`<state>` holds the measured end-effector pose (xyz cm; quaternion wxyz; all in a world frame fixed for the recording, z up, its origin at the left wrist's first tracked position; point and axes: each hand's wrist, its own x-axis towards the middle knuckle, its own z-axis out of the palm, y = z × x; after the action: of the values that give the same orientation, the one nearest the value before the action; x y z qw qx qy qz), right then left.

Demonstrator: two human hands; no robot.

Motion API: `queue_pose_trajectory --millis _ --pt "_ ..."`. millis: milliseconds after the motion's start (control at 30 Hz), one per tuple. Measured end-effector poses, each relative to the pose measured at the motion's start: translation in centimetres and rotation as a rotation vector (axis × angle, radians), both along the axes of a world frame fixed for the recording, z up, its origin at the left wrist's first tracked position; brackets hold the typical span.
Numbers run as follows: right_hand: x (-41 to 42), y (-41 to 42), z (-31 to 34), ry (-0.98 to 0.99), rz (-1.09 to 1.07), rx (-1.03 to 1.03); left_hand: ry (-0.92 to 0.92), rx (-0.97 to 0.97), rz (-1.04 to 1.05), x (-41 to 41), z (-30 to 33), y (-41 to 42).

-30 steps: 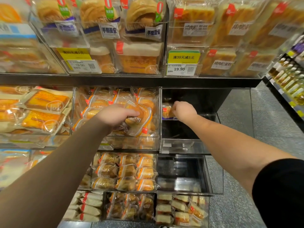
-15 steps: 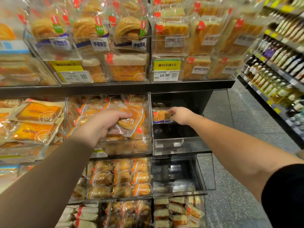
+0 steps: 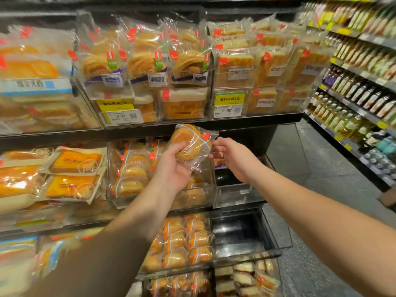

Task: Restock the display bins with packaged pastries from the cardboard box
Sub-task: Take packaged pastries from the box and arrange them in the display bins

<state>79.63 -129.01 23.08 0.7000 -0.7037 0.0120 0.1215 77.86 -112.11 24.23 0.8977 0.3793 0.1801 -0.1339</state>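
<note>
Bin [image 3: 240, 196]: clear, mid-shelf, right of the stocked one; a packet shows dimly at its back. Pastry [image 3: 188, 144]: round golden bun in clear wrap, orange band, red corner tag; held up before the shelf edge, face toward camera, wrap's length running lower-left to upper-right. Left hand [image 3: 173, 168]: fingers and thumb curled round the bun. Right hand [image 3: 233, 157]: fingers loosely spread beside the wrap's right edge; contact unclear.

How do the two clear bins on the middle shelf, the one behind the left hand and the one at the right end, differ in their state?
The middle bin behind the left hand is packed with wrapped pastries up to the top; the right-end bin is nearly empty, showing its dark inside and one packet at the back. The first sits between neighbours, the second at the shelf's end. Both are clear plastic.
</note>
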Motion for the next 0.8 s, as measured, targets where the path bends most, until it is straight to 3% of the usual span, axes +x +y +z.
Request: queue_pose_trajectory --millis 100,267,367,467,533,667,800 --pt "-1.6 2.7 0.6 -0.026 0.123 0.033 -0.036 0.057 -0.016 0.1 -0.7 0.0" --pt "-1.4 3.9 2.1 -0.104 0.034 -0.017 -0.092 0.229 -0.191 0.3 -0.7 2.0" --pt "-0.2 2.9 3.9 -0.126 -0.021 -0.332 -0.144 0.379 -0.15 1.6 -0.7 4.8" --pt "1.4 3.0 6.1 -0.171 0.052 -0.908 -0.219 0.62 -0.027 3.5 -0.8 7.6" --pt "2.2 4.2 6.8 -0.214 0.139 -1.228 -0.306 0.838 -0.063 4.3 -1.0 8.6" --pt "3.8 7.3 6.2 -0.158 0.312 -1.494 -0.439 1.233 -0.265 5.0 -0.7 8.8" --pt "4.7 9.5 4.4 -0.032 0.359 -1.632 -0.535 1.418 -0.432 5.7 -1.1 8.1"
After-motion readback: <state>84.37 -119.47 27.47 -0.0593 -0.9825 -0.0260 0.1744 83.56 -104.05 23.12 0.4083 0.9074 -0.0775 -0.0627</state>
